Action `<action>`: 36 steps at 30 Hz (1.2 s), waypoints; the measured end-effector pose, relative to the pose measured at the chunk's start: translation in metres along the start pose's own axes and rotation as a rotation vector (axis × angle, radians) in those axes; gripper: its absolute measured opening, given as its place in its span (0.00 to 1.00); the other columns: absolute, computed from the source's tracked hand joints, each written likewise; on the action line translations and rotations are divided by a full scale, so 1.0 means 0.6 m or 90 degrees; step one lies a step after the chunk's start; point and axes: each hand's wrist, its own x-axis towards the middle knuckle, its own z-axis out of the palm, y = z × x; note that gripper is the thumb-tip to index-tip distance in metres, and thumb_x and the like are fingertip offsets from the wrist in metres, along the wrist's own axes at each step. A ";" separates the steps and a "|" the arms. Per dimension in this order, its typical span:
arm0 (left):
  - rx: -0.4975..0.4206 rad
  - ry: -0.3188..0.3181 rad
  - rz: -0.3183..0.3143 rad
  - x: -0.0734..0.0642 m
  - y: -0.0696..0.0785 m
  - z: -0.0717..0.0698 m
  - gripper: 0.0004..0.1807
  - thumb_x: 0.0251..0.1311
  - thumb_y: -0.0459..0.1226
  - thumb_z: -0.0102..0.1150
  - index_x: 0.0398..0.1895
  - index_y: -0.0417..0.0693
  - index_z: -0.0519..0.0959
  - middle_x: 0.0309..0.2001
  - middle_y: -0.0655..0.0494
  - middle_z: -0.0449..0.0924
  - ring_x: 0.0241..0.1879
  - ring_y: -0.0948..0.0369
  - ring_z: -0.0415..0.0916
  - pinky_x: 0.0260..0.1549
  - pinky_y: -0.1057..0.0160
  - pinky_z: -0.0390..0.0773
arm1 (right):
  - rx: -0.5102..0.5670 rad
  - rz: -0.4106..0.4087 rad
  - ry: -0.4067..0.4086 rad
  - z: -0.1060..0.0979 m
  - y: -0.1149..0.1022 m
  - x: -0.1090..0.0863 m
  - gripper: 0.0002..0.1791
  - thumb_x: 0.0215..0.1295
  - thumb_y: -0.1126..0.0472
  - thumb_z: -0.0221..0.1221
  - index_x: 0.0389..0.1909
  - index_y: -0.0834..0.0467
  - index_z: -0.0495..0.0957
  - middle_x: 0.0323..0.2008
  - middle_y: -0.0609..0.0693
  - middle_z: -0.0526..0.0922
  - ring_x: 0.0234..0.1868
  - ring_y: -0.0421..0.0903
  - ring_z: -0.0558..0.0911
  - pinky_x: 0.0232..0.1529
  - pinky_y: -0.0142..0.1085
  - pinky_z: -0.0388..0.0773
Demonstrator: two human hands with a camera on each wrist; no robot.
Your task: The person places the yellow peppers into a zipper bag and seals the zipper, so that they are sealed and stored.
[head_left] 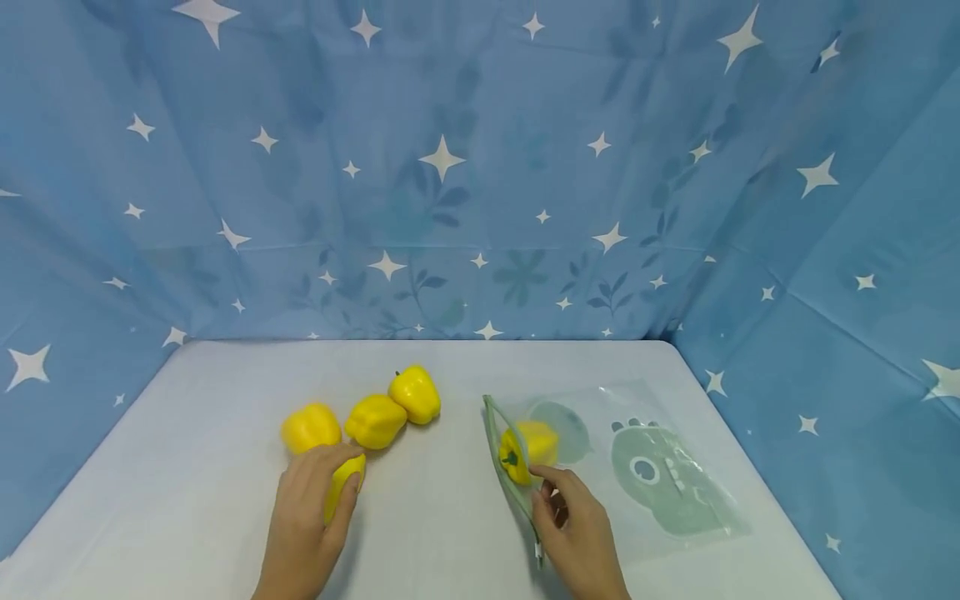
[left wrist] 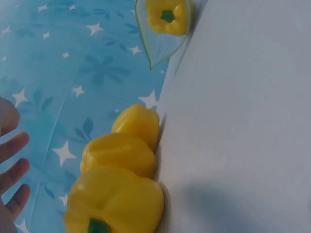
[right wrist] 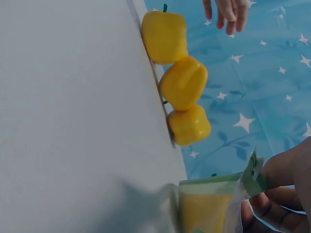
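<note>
My left hand (head_left: 307, 508) hovers above a yellow bell pepper (head_left: 347, 483), which it partly covers in the head view; its fingers are spread and loosely bent. In the right wrist view that same left hand (right wrist: 227, 13) hangs with fingers pointing down, apart from the peppers. Thumb and fingers of my right hand (head_left: 573, 525) pinch the green-edged mouth of a clear zip bag (head_left: 600, 517) printed with a green dinosaur. The mouth gapes toward the left. Inside, near the opening, lies another yellow bell pepper (head_left: 538, 442), its green stem facing out.
More yellow peppers stand close together beyond my left hand: one at the left (head_left: 310, 427), a middle one (head_left: 377, 422) and a far one (head_left: 415, 394). They rest on a white table (head_left: 427, 533). A blue star-patterned curtain (head_left: 480, 200) hangs behind and at the sides.
</note>
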 end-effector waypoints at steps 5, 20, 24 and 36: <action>0.022 0.033 -0.034 -0.006 -0.022 -0.009 0.19 0.74 0.42 0.55 0.57 0.36 0.80 0.58 0.42 0.81 0.60 0.46 0.70 0.73 0.71 0.54 | 0.004 -0.005 0.015 -0.004 0.006 -0.006 0.21 0.59 0.74 0.69 0.50 0.51 0.84 0.32 0.34 0.74 0.25 0.27 0.70 0.25 0.26 0.75; 0.098 0.008 -0.145 -0.038 -0.056 0.005 0.34 0.49 0.28 0.74 0.63 0.36 0.75 0.63 0.34 0.73 0.58 0.38 0.69 0.65 0.75 0.53 | 0.025 -0.163 0.090 0.009 0.041 -0.008 0.26 0.49 0.80 0.72 0.47 0.54 0.85 0.29 0.34 0.72 0.24 0.25 0.67 0.22 0.19 0.69; 0.095 -0.002 -0.146 -0.042 -0.056 0.008 0.36 0.46 0.28 0.76 0.62 0.36 0.75 0.61 0.33 0.72 0.58 0.38 0.70 0.66 0.80 0.50 | 0.025 -0.160 0.093 0.008 0.041 -0.008 0.27 0.48 0.80 0.72 0.47 0.53 0.85 0.28 0.34 0.71 0.24 0.25 0.67 0.22 0.19 0.69; 0.128 -0.092 -0.223 -0.043 -0.057 0.003 0.38 0.46 0.31 0.80 0.63 0.39 0.74 0.60 0.37 0.70 0.57 0.42 0.72 0.56 0.47 0.70 | 0.015 -0.152 0.089 0.008 0.039 -0.008 0.26 0.49 0.79 0.73 0.48 0.54 0.85 0.28 0.34 0.71 0.24 0.25 0.68 0.22 0.18 0.69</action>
